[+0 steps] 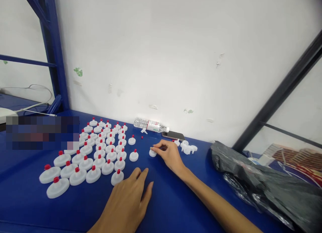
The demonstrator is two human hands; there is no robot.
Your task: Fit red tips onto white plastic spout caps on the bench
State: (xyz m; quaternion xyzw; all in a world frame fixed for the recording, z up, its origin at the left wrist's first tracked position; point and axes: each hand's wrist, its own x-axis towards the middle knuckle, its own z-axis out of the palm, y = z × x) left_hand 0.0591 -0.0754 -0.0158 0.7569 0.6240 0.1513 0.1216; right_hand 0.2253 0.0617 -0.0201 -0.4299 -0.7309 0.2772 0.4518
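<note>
My right hand [169, 156] pinches the top of a white round cap [152, 153] that rests on the blue tabletop; the fingertips hide its tip. Closer to me, my left hand [127, 201] is open, palm down with its fingers stretched forward, and holds nothing. Just beyond its fingers is a white cap with a red tip [117, 178]. Two more red-tipped caps, a nearer one [133, 156] and a farther one [131, 140], stand between the hands and the rows. On the left, several matching caps [86, 163] stand upright in rows.
Against the wall lie a clear plastic bottle [153, 125] and a dark phone [173, 135]. A small white T-shaped piece [144, 131] and a red tip [142, 137] lie nearby. Loose white parts [187, 148] sit beyond my right hand. A black plastic bag [264, 182] covers the right side.
</note>
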